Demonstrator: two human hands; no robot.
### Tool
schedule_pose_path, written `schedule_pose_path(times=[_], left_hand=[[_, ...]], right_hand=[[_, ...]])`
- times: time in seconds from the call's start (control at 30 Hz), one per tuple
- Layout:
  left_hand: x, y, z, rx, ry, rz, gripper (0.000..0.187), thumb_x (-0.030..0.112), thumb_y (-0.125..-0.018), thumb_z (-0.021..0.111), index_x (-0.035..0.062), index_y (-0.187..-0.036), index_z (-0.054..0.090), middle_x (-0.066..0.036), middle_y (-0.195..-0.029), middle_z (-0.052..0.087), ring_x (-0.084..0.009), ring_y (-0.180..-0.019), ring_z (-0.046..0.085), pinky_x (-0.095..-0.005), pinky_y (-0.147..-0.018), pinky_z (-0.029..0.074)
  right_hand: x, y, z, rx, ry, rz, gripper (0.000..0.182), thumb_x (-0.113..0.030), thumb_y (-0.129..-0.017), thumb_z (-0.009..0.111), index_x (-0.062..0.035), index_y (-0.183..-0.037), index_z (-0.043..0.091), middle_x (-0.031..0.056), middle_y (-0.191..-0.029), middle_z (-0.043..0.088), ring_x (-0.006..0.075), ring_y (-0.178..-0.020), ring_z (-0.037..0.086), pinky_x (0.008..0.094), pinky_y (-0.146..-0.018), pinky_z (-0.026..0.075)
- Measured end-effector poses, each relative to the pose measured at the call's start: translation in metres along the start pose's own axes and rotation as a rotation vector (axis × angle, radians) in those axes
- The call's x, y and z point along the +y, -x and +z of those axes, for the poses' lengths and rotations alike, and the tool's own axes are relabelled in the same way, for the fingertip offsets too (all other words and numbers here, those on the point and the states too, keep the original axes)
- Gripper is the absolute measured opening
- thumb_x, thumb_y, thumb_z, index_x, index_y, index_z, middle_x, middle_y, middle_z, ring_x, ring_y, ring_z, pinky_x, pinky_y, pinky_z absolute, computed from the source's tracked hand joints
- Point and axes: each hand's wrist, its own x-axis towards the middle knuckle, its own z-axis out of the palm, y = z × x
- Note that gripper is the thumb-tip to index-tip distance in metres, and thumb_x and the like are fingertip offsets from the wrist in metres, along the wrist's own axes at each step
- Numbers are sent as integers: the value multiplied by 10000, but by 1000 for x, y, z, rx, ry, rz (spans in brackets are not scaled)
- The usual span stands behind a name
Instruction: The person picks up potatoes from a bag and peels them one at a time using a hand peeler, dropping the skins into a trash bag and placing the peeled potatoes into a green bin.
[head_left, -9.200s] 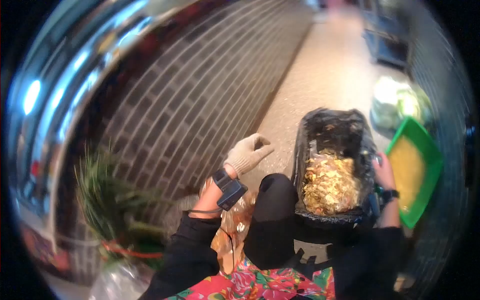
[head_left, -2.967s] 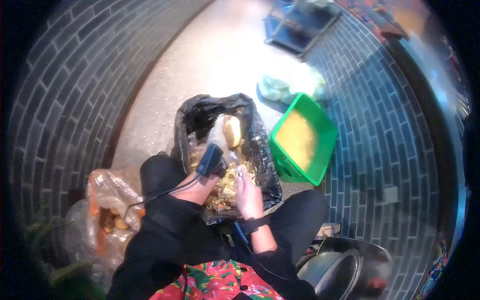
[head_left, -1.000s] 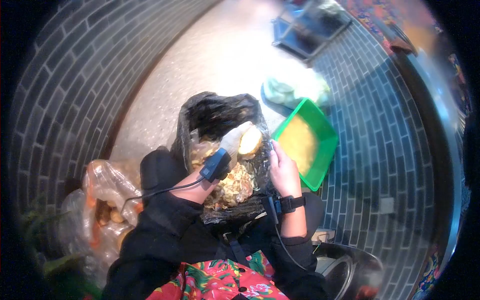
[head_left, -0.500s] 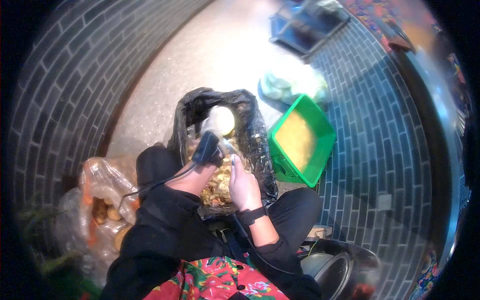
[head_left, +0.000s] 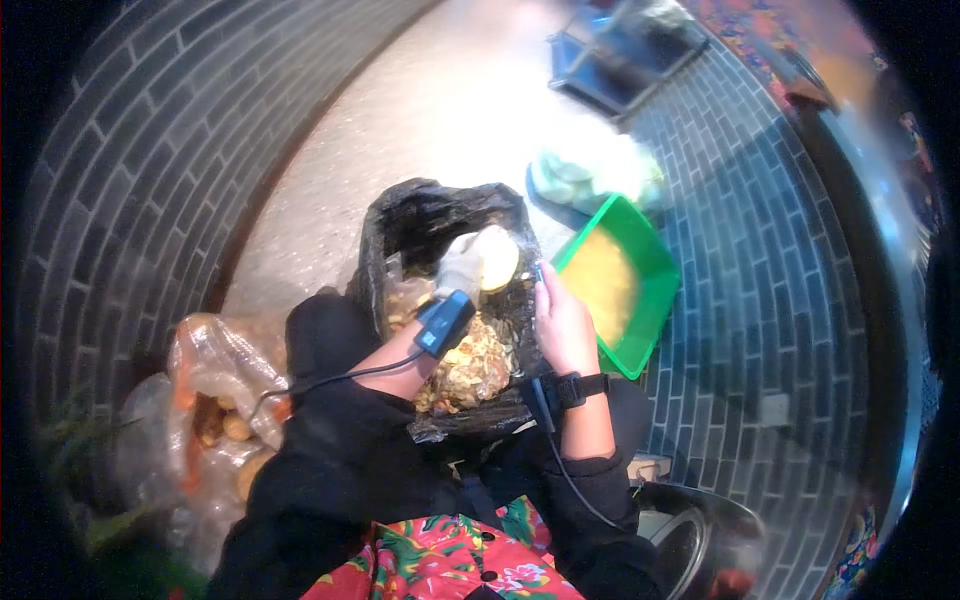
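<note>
My left hand [head_left: 459,266], in a whitish glove, is closed around a pale, round peeled potato [head_left: 499,259]. It is over the bin lined with a black plastic bag [head_left: 403,205], which holds a heap of peelings [head_left: 468,368]. My right hand [head_left: 566,323] is at the bin's right rim, apart from the potato. Its fingers are wrapped around a slim tool [head_left: 539,274], with a bluish end showing near the thumb; the blur hides what kind it is.
A green crate [head_left: 661,290] with blurred yellowish contents stands right of the bin. At left is a clear plastic bag [head_left: 225,352] with several potatoes [head_left: 236,427]. Beyond lie a pale green bag [head_left: 590,175] and a dark crate [head_left: 610,75]. A metal basin [head_left: 735,525] sits at lower right.
My right hand has moved right, away from the potato to the bin's edge, with the tool. My left hand and the potato have shifted slightly right, and the potato's pale face shows more.
</note>
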Motion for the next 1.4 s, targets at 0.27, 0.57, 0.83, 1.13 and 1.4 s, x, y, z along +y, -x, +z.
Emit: schedule_pose_path(times=[0.27,0.57,0.83,1.13,1.4], left_hand=[[24,14,-2,152,109,-51,363,294,-903,668,39,-1140,564,-99,-987,650,-187,-781,657,-331,-595,555],[40,20,-3,119,161,-46,366,388,-972,497,52,-1074,598,-81,-868,655,-166,-764,638,-311,-620,560],[15,7,-6,-15,227,-120,344,363,-882,610,47,-1008,665,-71,-895,688,-157,-732,676,-292,-597,555],[12,7,0,-307,109,-274,280,372,-954,547,119,-1039,630,-20,-916,691,-131,-764,662,-299,-603,554],[-12,-6,-11,-232,57,-166,394,343,-869,690,-32,-987,668,-75,-877,686,-133,-699,657,-249,-605,522]], right_hand=[[-3,37,43,-12,133,-57,384,-215,-973,485,-80,-1330,515,269,-697,615,436,-647,620,522,-608,489],[4,60,57,-141,-146,-27,378,-234,-989,453,-89,-1335,496,313,-907,630,462,-873,624,509,-775,503],[36,15,11,4,-426,55,343,-222,-984,481,-61,-1276,559,227,-1124,642,358,-1055,633,390,-899,491],[23,-3,5,93,-197,-51,370,-252,-972,500,-60,-1280,571,267,-1065,642,395,-1004,638,424,-866,501],[5,7,11,-21,-48,60,398,-238,-975,486,-28,-1310,529,279,-1116,624,408,-1070,605,440,-911,479]])
